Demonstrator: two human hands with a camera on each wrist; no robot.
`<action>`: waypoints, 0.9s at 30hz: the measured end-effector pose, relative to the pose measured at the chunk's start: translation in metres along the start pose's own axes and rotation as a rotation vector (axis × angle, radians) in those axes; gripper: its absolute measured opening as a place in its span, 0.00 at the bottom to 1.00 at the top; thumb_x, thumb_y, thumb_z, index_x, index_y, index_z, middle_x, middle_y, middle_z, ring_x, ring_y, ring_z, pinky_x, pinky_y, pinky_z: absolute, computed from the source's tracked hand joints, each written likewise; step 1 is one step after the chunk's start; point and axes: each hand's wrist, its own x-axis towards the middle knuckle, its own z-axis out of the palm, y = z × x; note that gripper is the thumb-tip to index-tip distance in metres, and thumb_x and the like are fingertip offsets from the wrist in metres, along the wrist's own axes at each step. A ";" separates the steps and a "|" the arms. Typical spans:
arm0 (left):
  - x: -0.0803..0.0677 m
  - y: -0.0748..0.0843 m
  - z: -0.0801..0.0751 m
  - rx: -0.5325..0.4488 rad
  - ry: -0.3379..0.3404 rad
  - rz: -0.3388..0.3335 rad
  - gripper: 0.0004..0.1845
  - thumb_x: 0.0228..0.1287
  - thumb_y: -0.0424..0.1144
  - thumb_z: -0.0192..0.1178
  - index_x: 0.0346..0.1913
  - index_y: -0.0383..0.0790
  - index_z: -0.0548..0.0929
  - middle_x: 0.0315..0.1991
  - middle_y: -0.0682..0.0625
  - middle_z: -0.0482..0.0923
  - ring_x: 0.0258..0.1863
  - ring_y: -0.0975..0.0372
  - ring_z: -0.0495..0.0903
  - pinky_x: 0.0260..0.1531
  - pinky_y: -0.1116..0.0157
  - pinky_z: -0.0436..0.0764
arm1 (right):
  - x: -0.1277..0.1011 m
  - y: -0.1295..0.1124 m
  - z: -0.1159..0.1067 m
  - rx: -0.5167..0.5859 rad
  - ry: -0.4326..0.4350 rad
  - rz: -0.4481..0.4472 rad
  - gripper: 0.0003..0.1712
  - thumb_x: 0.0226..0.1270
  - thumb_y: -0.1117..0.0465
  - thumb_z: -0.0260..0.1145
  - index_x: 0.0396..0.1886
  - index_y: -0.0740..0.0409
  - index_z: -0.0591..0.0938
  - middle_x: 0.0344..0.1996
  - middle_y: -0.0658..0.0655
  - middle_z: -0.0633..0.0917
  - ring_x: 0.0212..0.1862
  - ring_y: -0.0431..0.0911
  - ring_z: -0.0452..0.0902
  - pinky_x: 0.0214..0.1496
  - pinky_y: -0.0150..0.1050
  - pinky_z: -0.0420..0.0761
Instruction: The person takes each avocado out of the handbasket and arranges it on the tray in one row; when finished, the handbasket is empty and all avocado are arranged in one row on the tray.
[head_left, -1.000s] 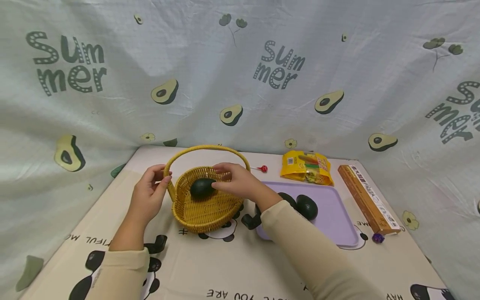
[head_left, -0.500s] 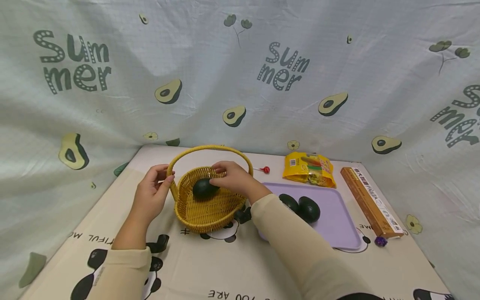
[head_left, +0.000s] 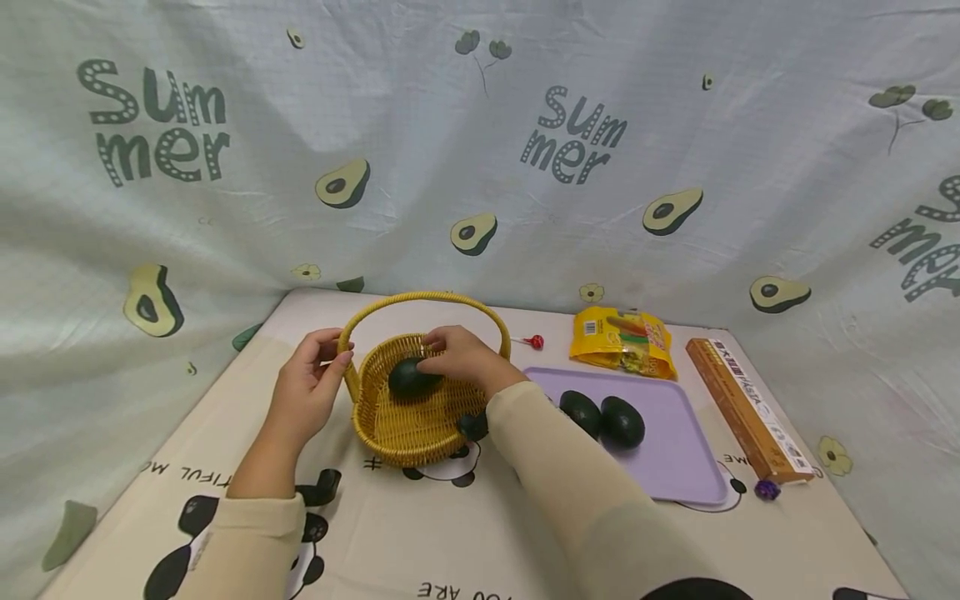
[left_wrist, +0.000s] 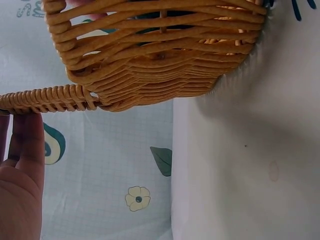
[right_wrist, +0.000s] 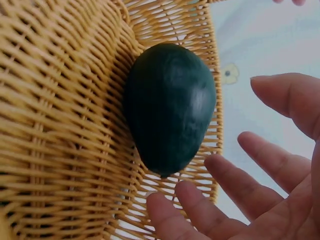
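A yellow-brown wicker basket (head_left: 408, 429) with a tall arched handle stands on the table. Inside it, toward the back, lies one dark green avocado (head_left: 412, 379), which fills the middle of the right wrist view. My left hand (head_left: 311, 383) pinches the left side of the basket's handle (left_wrist: 55, 98) between thumb and fingers. Just right of the avocado, my right hand (head_left: 465, 358) reaches over the basket's rim. In the right wrist view its fingers (right_wrist: 245, 185) are spread, apart from the fruit, with nothing in them.
On the right sits a lilac tray (head_left: 675, 450) with two avocados (head_left: 622, 422) in view, partly behind my right forearm. Behind are a red lollipop (head_left: 534, 342) and a yellow bag (head_left: 622, 342). A pasta box (head_left: 750, 408) and a purple lollipop (head_left: 767, 490) lie far right.
My right forearm has swung a little leftward, uncovering more of the avocados on the tray. The view has shifted slightly. My left hand stays at the handle.
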 end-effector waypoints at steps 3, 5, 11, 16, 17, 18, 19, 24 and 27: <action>-0.001 0.000 -0.001 -0.002 0.002 -0.004 0.17 0.79 0.36 0.54 0.66 0.40 0.74 0.52 0.43 0.82 0.50 0.73 0.77 0.48 0.86 0.76 | 0.002 -0.004 0.003 0.007 -0.004 0.012 0.28 0.68 0.53 0.72 0.66 0.51 0.79 0.64 0.58 0.81 0.64 0.51 0.78 0.65 0.46 0.81; -0.001 0.000 -0.001 0.000 0.003 -0.003 0.17 0.79 0.36 0.54 0.66 0.39 0.74 0.52 0.43 0.82 0.50 0.73 0.77 0.48 0.86 0.76 | 0.002 -0.007 0.004 0.028 -0.007 0.018 0.29 0.68 0.53 0.72 0.67 0.51 0.79 0.64 0.58 0.81 0.63 0.52 0.78 0.64 0.47 0.81; -0.001 0.001 -0.001 -0.003 0.002 -0.006 0.17 0.79 0.37 0.55 0.66 0.40 0.74 0.52 0.44 0.82 0.50 0.72 0.77 0.48 0.85 0.76 | 0.006 -0.010 0.010 0.056 -0.006 0.037 0.28 0.67 0.54 0.74 0.66 0.50 0.80 0.64 0.59 0.80 0.60 0.51 0.79 0.58 0.46 0.84; -0.001 0.001 -0.001 0.002 0.007 -0.009 0.17 0.79 0.36 0.55 0.66 0.41 0.75 0.52 0.43 0.82 0.51 0.71 0.77 0.48 0.86 0.76 | 0.010 -0.006 0.016 0.045 -0.012 0.019 0.27 0.68 0.55 0.73 0.65 0.52 0.81 0.63 0.60 0.81 0.61 0.52 0.79 0.57 0.45 0.84; -0.001 0.001 -0.001 0.005 0.007 -0.008 0.17 0.79 0.36 0.55 0.66 0.40 0.75 0.52 0.43 0.82 0.51 0.71 0.77 0.48 0.86 0.76 | 0.010 -0.005 0.017 0.046 -0.012 0.017 0.26 0.68 0.55 0.73 0.65 0.52 0.82 0.63 0.60 0.81 0.61 0.52 0.80 0.58 0.45 0.84; -0.001 0.001 -0.001 0.007 0.009 -0.007 0.17 0.79 0.37 0.55 0.66 0.40 0.75 0.52 0.43 0.82 0.51 0.71 0.77 0.48 0.86 0.76 | 0.011 -0.005 0.018 0.047 -0.012 0.016 0.26 0.68 0.55 0.74 0.64 0.52 0.82 0.62 0.60 0.81 0.61 0.52 0.80 0.58 0.45 0.84; -0.001 0.001 -0.001 0.008 0.009 -0.008 0.17 0.79 0.37 0.55 0.66 0.40 0.75 0.52 0.43 0.82 0.51 0.72 0.77 0.48 0.86 0.76 | 0.012 -0.004 0.019 0.045 -0.012 0.016 0.26 0.68 0.55 0.74 0.64 0.52 0.82 0.62 0.59 0.82 0.61 0.51 0.80 0.59 0.45 0.83; -0.001 0.000 -0.001 0.010 0.008 0.001 0.17 0.79 0.36 0.54 0.66 0.40 0.75 0.52 0.43 0.82 0.51 0.73 0.77 0.48 0.86 0.75 | 0.016 -0.004 0.022 0.051 -0.010 0.024 0.25 0.66 0.53 0.75 0.61 0.51 0.84 0.59 0.56 0.84 0.59 0.49 0.80 0.61 0.45 0.83; -0.001 -0.001 0.000 0.006 0.007 0.000 0.17 0.79 0.36 0.55 0.66 0.40 0.75 0.52 0.43 0.82 0.50 0.73 0.77 0.48 0.86 0.75 | 0.018 -0.005 0.024 0.054 -0.008 0.024 0.24 0.65 0.53 0.76 0.60 0.51 0.84 0.58 0.55 0.84 0.58 0.49 0.81 0.61 0.45 0.83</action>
